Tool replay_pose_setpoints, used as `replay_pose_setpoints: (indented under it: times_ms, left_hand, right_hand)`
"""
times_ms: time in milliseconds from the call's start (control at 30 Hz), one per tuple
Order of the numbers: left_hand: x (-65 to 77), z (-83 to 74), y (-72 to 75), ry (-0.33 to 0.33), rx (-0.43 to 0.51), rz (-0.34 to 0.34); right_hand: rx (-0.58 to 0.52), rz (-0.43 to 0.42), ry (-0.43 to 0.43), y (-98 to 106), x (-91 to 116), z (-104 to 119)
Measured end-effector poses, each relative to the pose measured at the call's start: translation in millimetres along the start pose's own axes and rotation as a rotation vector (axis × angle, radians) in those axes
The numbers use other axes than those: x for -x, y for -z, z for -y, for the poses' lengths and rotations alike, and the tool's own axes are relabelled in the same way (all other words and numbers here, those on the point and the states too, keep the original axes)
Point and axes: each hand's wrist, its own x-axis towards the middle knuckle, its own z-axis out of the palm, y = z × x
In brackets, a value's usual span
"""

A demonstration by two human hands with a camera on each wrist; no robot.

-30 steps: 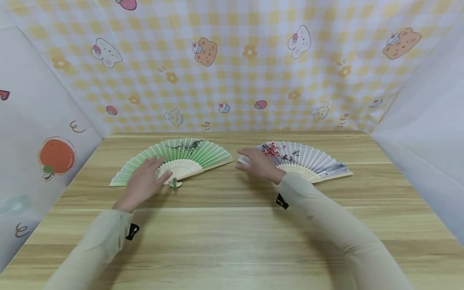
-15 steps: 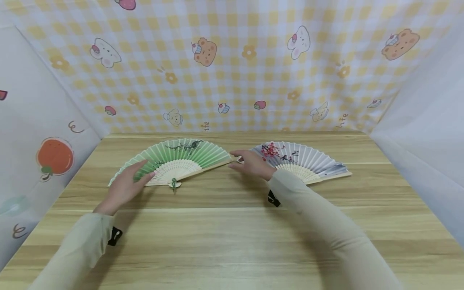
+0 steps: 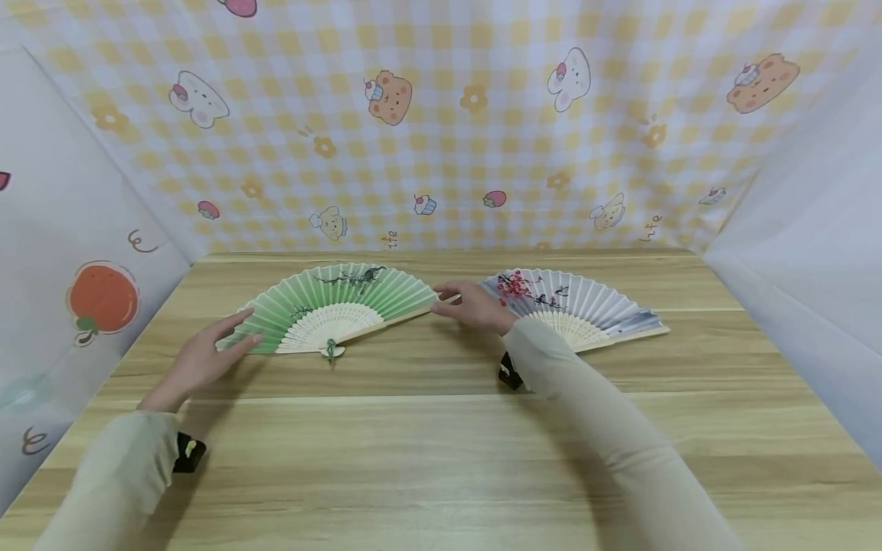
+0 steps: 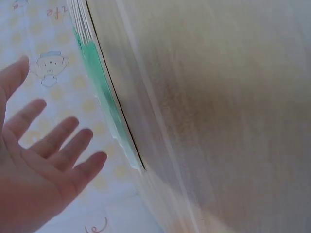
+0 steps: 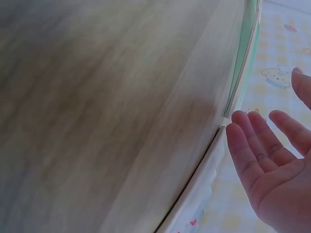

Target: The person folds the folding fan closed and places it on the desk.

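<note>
Where the green fan [image 3: 331,295] ends, left hand [image 3: 197,360] and right hand [image 3: 475,307] show parted fingers.

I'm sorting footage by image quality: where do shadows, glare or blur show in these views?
Head view: green pleated folding fan fairly crisp, soft shadow beside the bare left hand, pale sheen on the light wood-grain tabletop; left wrist view: tabletop grain blurred, with a broad soft shadow; right wrist view: tabletop likewise blurred and shadowed.
</note>
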Motion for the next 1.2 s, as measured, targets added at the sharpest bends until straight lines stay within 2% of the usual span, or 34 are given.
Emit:
replay_pose_setpoints:
  times_ms: [267, 467, 567, 667, 700, 833, 967, 1200]
  left_hand:
    - [-2.8, 6.9, 3.8, 0.000, 0.129, 0.048]
    - [-4.2, 16.1, 5.0, 0.012, 0.224, 0.044]
    - [-6.5, 27.4, 3.5, 0.060, 0.209, 0.027]
    - [-7.5, 36.6, 3.2, 0.074, 0.201, 0.018]
    - [-6.8, 37.7, 3.5, 0.088, 0.183, 0.008]
    - [-1.1, 35.7, 8.5, 0.057, 0.231, 0.014]
    - [4.8, 39.3, 12.5, 0.078, 0.228, 0.014]
    - [6.1, 47.2, 14.2, 0.101, 0.312, 0.012]
  right_hand:
    - [-0.055, -0.013, -0.007, -1.6, -10.7, -3.9]
    - [-0.102, -0.033, -0.077, -2.1, -15.7, -2.4]
    - [-0.122, -0.038, -0.100, -1.8, -17.1, -2.3]
    - [-0.153, -0.036, -0.118, -1.8, -17.9, -2.2]
    - [-0.163, -0.036, -0.122, -1.9, -18.3, -2.1]
    - [-0.209, -0.037, -0.143, -2.2, -20.2, -3.3]
    - [-0.234, -0.051, -0.164, -3.8, -22.6, -4.3]
    - [-0.249, -0.065, -0.189, -4.2, -24.2, -6.7]
